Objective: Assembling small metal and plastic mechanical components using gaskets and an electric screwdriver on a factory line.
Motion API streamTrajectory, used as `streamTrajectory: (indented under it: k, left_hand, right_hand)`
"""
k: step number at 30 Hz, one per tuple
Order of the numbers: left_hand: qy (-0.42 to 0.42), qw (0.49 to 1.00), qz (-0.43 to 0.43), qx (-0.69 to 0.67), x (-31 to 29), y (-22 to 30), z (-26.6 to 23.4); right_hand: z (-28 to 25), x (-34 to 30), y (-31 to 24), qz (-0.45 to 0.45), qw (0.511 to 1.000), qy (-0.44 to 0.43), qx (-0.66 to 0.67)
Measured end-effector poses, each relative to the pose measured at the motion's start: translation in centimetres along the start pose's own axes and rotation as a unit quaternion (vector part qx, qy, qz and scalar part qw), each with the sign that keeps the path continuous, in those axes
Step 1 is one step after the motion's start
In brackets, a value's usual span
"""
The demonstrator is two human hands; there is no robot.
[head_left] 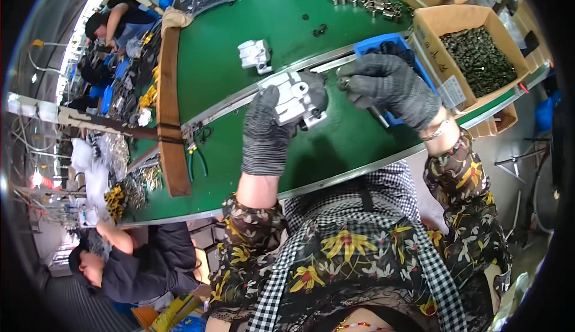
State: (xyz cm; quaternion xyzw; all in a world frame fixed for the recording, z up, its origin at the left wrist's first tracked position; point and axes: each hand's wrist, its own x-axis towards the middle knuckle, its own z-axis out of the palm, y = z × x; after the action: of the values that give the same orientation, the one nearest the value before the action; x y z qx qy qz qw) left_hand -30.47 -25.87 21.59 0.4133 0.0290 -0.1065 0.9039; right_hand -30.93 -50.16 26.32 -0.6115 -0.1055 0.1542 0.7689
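Observation:
My left hand (264, 134), in a grey knit glove, grips a silver cast-metal housing (291, 99) above the green table. The housing is blocky, with a round hole on its upper side and a dark fitting at its lower corner. To the right, apart from the housing, is my gloved right hand (398, 89). Its thumb and fingers are pinched together; a small dark piece seems to show at the tips, too small to name. A second silver housing (254, 55) lies on the table beyond my left hand.
A blue bin (366, 46) sits behind my right hand, beside a cardboard box (428, 26) of small dark parts. Metal bushings (374, 2) lie at the far side. A wooden board (172, 92) and teal-handled pliers (196, 159) are at left. Two other people sit further left.

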Motion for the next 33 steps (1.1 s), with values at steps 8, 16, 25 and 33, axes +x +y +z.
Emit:
streamTrajectory:
  k: [8, 16, 25, 33]
  left_hand:
    - [0.065, 0.979, 0.148, 0.125, -4.3, -0.2, 0.8]
    - [0.18, 0.891, 0.262, 0.324, -5.2, -2.6, 1.1]
    - [0.202, 0.865, 0.292, 0.354, -5.8, -3.3, 2.4]
    - [0.186, 0.87, 0.317, 0.328, -5.8, -3.8, 2.6]
  right_hand:
    - [6.7, 2.9, 4.2, -0.231, 0.925, 0.06, -0.297]
    - [7.5, 2.9, 6.1, -0.406, 0.813, 0.149, -0.389]
    - [7.0, 2.0, 4.9, -0.36, 0.831, 0.161, -0.392]
    - [6.6, 2.8, 5.5, -0.373, 0.782, 0.143, -0.478]
